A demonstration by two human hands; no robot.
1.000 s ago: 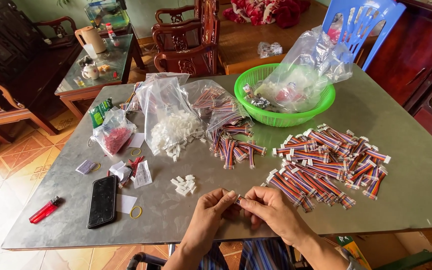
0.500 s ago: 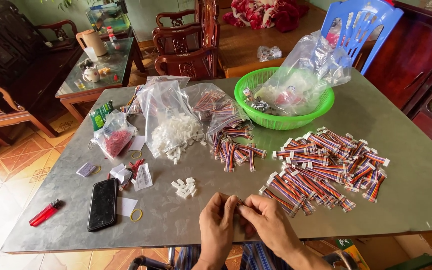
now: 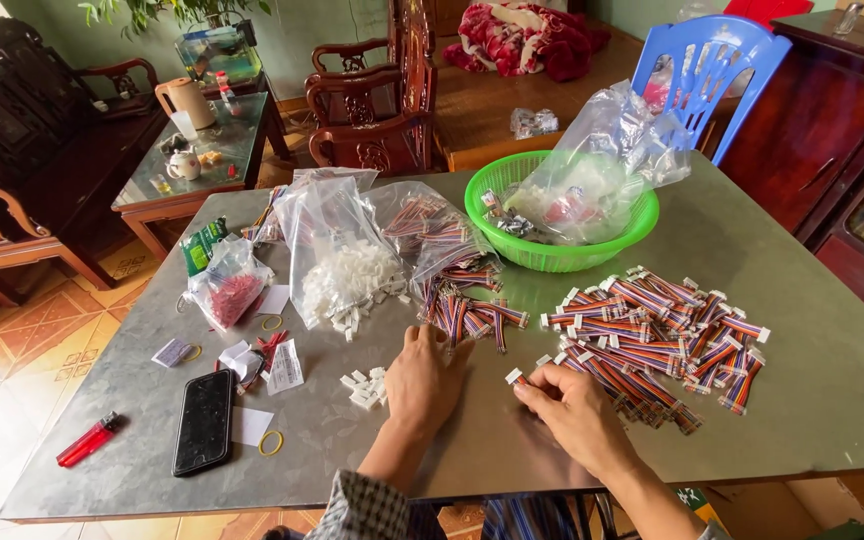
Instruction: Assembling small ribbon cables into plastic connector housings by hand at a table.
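My left hand (image 3: 424,380) lies palm down on the grey metal table (image 3: 802,300), fingers stretched toward a small bunch of multicoloured ribbon cables (image 3: 467,315). My right hand (image 3: 574,410) pinches one cable with a white connector (image 3: 515,377) at the near edge of a large heap of finished cables (image 3: 667,335). A little cluster of loose white connectors (image 3: 365,388) sits just left of my left hand. Behind it stands an open clear bag of white connectors (image 3: 344,270).
A green basket (image 3: 552,255) holding plastic bags sits at the back. A bag of red parts (image 3: 230,290), a black phone (image 3: 204,420), a red lighter (image 3: 89,440), rubber bands and paper slips lie at left. A blue chair (image 3: 717,70) and wooden furniture stand around.
My hands were together at the table's near edge. They have since parted: the left reached forward toward the small cable bunch, the right moved to the large heap with a cable.
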